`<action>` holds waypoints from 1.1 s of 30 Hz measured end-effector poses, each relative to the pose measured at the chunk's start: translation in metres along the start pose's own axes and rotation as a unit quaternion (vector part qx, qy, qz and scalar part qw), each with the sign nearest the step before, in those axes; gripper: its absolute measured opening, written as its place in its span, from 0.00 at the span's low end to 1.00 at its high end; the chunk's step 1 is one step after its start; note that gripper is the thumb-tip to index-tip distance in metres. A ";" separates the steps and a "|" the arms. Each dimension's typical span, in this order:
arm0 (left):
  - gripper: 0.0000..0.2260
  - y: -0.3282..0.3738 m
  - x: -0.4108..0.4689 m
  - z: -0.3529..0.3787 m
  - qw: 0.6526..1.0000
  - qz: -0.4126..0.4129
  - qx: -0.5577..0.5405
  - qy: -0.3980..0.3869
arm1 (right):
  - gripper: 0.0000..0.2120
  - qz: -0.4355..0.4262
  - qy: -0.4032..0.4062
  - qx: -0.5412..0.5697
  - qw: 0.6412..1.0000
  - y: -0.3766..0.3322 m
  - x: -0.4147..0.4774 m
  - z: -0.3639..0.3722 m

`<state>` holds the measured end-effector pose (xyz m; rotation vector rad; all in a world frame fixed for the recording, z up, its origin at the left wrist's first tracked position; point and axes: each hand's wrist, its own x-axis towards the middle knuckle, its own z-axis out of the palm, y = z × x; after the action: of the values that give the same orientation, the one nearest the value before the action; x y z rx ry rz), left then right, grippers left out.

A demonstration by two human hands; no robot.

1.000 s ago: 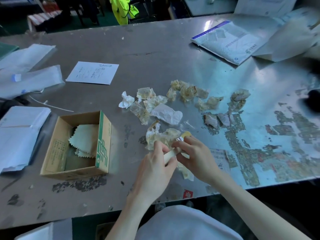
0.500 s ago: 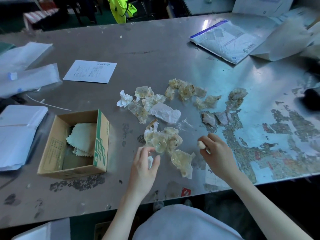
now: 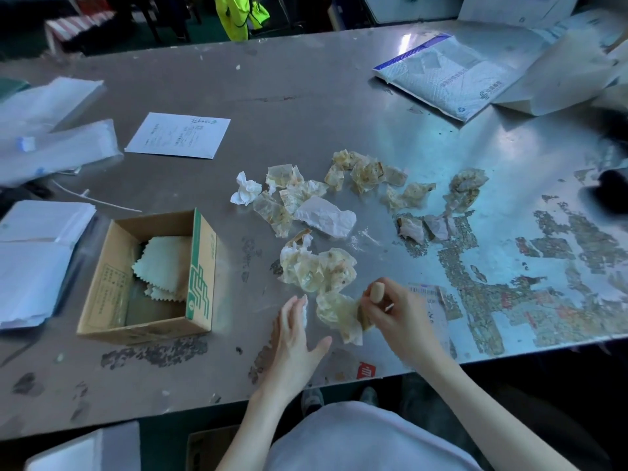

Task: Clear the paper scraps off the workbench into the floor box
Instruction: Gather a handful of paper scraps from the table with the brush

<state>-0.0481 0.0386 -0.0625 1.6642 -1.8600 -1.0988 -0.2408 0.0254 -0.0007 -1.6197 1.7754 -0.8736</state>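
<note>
Several crumpled yellowish paper scraps (image 3: 367, 173) lie scattered across the middle of the metal workbench (image 3: 306, 107), with a big clump (image 3: 316, 266) near the front. Just below that clump lies one more crumpled scrap (image 3: 334, 311), between my two hands. My left hand (image 3: 295, 338) lies flat on the bench with straight fingers, its fingertips on a small white scrap (image 3: 304, 314). My right hand (image 3: 401, 321) grips a short beige peg (image 3: 376, 292) and touches the right edge of the scrap between my hands. A brown cardboard edge (image 3: 210, 447) shows on the floor under the bench.
An open cardboard box (image 3: 112, 283) holding zigzag-edged cloths stands on the bench at the left. White envelopes (image 3: 37, 253) and a printed sheet (image 3: 178, 134) lie further left and behind. Mailer bags (image 3: 445, 76) sit at the back right. Peeling label residue (image 3: 509, 294) covers the right side.
Both hands held one scrap together, then parted and left it on the bench. My right hand has come back left to that scrap with the peg, and my left hand has flattened.
</note>
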 end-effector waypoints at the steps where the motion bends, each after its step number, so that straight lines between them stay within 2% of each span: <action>1: 0.35 -0.001 0.000 0.001 1.000 0.004 0.005 -0.006 | 0.05 -0.004 -0.011 0.020 1.000 -0.004 -0.002 0.005; 6: 0.40 -0.006 0.003 0.000 1.000 0.000 0.026 0.005 | 0.04 -0.009 -0.051 0.088 0.995 -0.021 -0.007 0.017; 8: 0.40 -0.006 0.004 -0.001 0.999 -0.006 0.034 0.016 | 0.07 -0.017 -0.048 0.114 0.992 -0.024 -0.004 0.015; 10: 0.39 -0.005 0.004 -0.001 0.999 -0.009 0.031 0.028 | 0.09 -0.018 -0.026 0.145 0.989 -0.028 0.002 0.010; 13: 0.36 -0.005 0.003 -0.001 0.998 0.002 0.034 0.044 | 0.07 -0.021 0.019 0.159 0.987 -0.027 0.014 -0.002; 17: 0.35 -0.008 0.000 -0.001 0.998 0.005 0.037 0.050 | 0.05 -0.042 0.092 0.124 0.987 -0.016 0.027 -0.006; 20: 0.35 -0.009 -0.002 0.000 0.999 0.006 0.032 0.040 | 0.04 -0.066 0.105 0.085 0.989 -0.016 0.031 -0.003; 23: 0.35 -0.005 -0.003 0.003 1.000 0.009 0.011 0.017 | 0.09 -0.043 0.042 0.028 0.998 -0.010 0.033 0.008; 27: 0.36 -0.003 -0.002 0.010 1.000 0.011 0.017 0.008 | 0.11 -0.046 -0.066 -0.011 0.997 -0.003 0.024 0.017; 33: 0.40 -0.001 -0.003 0.019 0.996 0.003 0.087 0.036 | 0.08 -0.056 -0.084 0.020 0.995 -0.009 0.004 0.019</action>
<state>-0.0609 0.0468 -0.0740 1.7683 -1.9602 -0.8830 -0.2210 0.0194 -0.0056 -1.7270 1.5560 -0.7927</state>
